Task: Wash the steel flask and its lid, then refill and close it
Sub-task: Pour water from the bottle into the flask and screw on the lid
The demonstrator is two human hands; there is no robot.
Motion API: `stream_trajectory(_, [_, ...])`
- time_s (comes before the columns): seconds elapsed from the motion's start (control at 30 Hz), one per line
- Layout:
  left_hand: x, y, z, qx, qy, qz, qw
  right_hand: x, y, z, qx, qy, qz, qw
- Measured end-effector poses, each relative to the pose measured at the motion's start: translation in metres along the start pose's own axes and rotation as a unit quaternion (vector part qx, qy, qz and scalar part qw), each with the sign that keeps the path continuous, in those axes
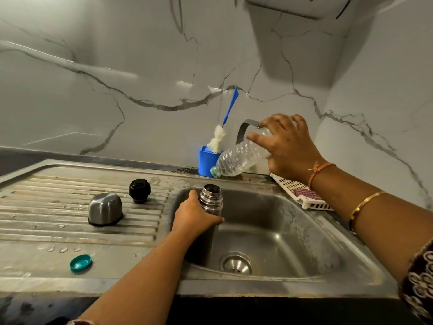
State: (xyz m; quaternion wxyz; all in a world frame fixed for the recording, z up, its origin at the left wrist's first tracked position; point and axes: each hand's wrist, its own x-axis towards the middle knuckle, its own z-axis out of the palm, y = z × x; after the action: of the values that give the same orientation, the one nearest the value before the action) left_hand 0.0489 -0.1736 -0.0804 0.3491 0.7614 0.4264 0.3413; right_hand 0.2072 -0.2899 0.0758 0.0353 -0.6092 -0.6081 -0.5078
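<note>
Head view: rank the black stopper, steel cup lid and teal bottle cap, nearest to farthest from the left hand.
From the left hand:
1. Black stopper, back of the drainboard.
2. Steel cup lid, middle of the drainboard.
3. Teal bottle cap, front edge.

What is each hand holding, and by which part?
The left hand grips the steel flask around its upper body, just below the open neck. The right hand holds the clear plastic bottle by its base end, mouth tilted down.

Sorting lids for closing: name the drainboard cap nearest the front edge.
The teal cap, small and flat; the steel cup lid and black stopper stand farther back.
</note>
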Motion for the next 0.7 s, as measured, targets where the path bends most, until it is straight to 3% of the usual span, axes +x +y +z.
stream_trajectory(0.1, [0.000,0.000,0.000,0.000,-0.003,0.000,1.000,-0.001,0.000,-0.001,0.031,-0.019,0.047,0.998])
stream_trajectory(0.23, [-0.001,0.001,-0.001,-0.005,0.001,0.004,1.000,-0.007,-0.006,-0.003,-0.011,-0.094,0.012,0.995])
stream_trajectory(0.37, [-0.002,0.001,-0.003,-0.017,0.012,0.012,1.000,-0.017,-0.011,-0.003,0.014,-0.195,0.134,0.971])
stream_trajectory(0.5, [-0.005,0.005,-0.006,-0.037,0.020,0.019,0.999,-0.037,-0.023,0.005,0.170,-0.307,0.275,0.895])
stream_trajectory(0.6, [-0.007,0.009,-0.009,-0.068,0.047,0.027,0.996,-0.055,-0.037,0.010,0.349,-0.291,0.368,0.811])
stream_trajectory(0.7, [-0.012,0.015,-0.012,-0.117,0.072,0.043,0.990,-0.071,-0.052,0.015,0.431,-0.248,0.436,0.750])
